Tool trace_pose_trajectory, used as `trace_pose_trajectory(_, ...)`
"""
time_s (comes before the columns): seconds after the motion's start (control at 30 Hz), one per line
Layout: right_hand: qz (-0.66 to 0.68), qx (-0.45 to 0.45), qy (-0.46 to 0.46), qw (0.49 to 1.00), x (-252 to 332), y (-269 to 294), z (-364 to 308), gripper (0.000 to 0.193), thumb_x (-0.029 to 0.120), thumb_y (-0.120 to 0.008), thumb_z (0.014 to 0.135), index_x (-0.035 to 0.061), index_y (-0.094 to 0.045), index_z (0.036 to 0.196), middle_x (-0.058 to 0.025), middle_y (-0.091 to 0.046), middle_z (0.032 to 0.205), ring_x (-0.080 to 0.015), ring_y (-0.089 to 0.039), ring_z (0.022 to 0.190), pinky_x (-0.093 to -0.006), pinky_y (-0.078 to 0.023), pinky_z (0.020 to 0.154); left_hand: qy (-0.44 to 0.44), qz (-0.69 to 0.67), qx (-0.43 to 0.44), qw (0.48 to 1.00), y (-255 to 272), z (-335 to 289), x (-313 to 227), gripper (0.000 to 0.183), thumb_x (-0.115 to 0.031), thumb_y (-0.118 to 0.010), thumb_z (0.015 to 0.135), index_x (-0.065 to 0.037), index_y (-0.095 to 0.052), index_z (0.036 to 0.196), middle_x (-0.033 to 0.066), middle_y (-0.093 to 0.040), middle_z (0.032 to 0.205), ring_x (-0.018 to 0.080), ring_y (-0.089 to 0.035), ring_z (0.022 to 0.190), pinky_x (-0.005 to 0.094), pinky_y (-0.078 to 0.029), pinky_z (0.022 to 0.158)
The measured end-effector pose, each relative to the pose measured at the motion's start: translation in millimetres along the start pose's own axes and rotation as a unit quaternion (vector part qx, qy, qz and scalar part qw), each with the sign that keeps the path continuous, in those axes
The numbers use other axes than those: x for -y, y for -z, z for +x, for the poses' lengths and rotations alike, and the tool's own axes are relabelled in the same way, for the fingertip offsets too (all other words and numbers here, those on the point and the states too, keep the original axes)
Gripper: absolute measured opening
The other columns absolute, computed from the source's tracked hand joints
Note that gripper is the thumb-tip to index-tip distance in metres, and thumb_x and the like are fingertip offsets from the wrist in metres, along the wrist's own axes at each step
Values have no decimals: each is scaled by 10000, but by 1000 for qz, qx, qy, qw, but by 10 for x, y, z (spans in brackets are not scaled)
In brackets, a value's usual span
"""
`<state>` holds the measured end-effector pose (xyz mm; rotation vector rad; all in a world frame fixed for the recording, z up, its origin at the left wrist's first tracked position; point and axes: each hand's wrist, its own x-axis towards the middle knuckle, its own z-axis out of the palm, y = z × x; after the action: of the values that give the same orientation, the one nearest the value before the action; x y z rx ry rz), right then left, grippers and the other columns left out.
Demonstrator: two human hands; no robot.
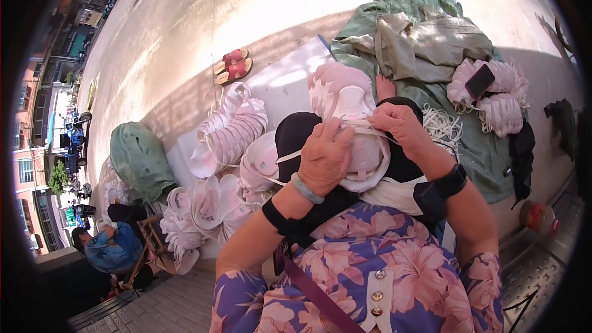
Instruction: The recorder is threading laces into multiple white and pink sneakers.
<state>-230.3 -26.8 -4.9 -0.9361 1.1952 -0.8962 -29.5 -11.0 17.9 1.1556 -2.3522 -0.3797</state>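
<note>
A pale pink and white shoe upper (341,90) lies across my lap, its padded collar toward me. My left hand (328,151) is closed over the shoe's left side, fingertips at the eyelets. A white shoelace (288,157) trails out to the left from under that hand. On the other side my right hand (402,128) pinches the lace near the tongue. What lies beneath the left fingers is partly hidden. A bundle of loose white laces (443,128) rests by my right knee.
Stacked pink-white shoe uppers (237,134) and more uppers (206,203) lie at left. A green sack (140,161) stands beyond. At right, a phone (480,80) rests on bundled uppers over a green cloth (487,166). Red sandals (234,66) sit ahead; a person (114,246) sits at far left.
</note>
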Motion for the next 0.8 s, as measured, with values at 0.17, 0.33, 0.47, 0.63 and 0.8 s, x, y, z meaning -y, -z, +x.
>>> trace_pose_trajectory(0.17, -178, -79, 54, 979, -55, -91, 74, 217, 206, -666, 701, 4, -589, 675, -48, -550, 623, -181, -520, 579, -306, -419, 574, 27, 91, 32, 995, 42, 31, -136, 279, -98, -614, 746, -49, -568, 1017, 114, -563, 969, 295, -571, 796, 372, -475, 663)
trace_pose_trajectory(0.33, -316, -118, 97, 936, -3, -155, 55, 251, 233, -681, 667, 20, -547, 659, -128, -562, 673, -255, -555, 625, -340, -435, 600, 93, 33, -11, 995, 81, 7, -81, 145, -121, -579, 807, -45, -571, 930, 121, -574, 783, 301, -580, 682, 363, -467, 610)
trace_pose_trajectory(0.47, -281, -119, 102, 947, -1, -149, 40, 246, 234, -676, 678, 28, -546, 713, -114, -563, 697, -257, -556, 643, -348, -438, 613, 107, -31, -15, 994, 152, -49, -24, 78, -92, -563, 814, -28, -565, 858, 129, -560, 741, 307, -569, 664, 358, -452, 587)
trace_pose_trajectory(0.63, -250, -114, 84, 958, 1, -137, 7, 233, 210, -693, 689, 27, -555, 733, -75, -559, 688, -185, -555, 642, -305, -441, 602, 136, -125, 0, 983, 513, -272, 41, 77, -34, -544, 829, -9, -542, 756, 80, -496, 616, 188, -506, 550, 289, -392, 523)
trace_pose_trajectory(0.8, -130, -65, 78, 986, -59, -13, -83, 197, 149, -697, 737, 15, -576, 816, -24, -551, 669, -92, -524, 621, -246, -430, 570, 213, -170, 60, 960, 750, -530, 126, 85, -36, -544, 819, -6, -524, 742, 112, -510, 629, 239, -518, 566, 321, -398, 539)
